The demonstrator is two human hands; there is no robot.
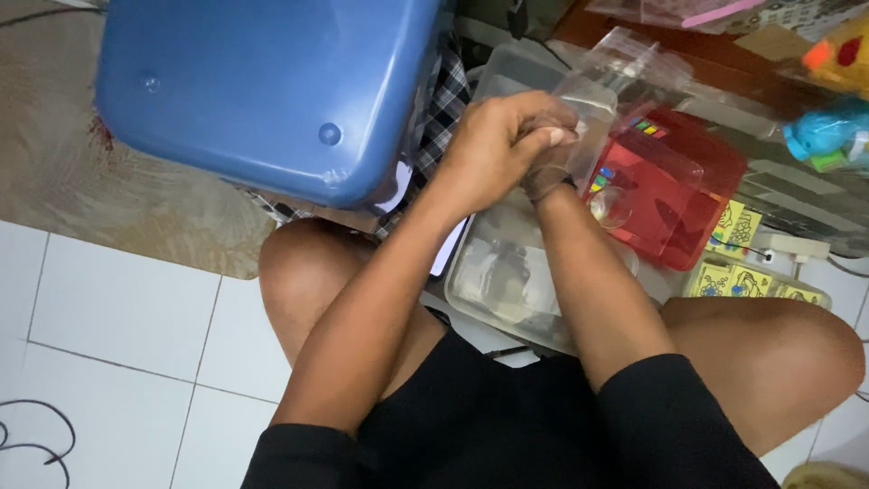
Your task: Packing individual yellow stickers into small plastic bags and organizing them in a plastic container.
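Observation:
My left hand point(502, 145) is closed over my right hand point(549, 178) above my lap. Both grip the lower end of a clear plastic bag point(625, 68) that rises up and to the right. Most of my right hand is hidden under the left hand and the plastic film, so its fingers are hard to make out. Just below the hands, a clear plastic box point(507, 281) with pale items inside rests between my bare knees. A red box with a clear lid point(674, 195) sits just right of the hands.
A big blue plastic tub point(262, 91) stands upper left on a brown mat, with checked cloth point(444, 118) beside it. Yellow printed cards point(735, 226), a white power strip point(795, 246) and colourful toys point(828, 131) lie at the right. A black cable point(36, 435) curls on the white tiles.

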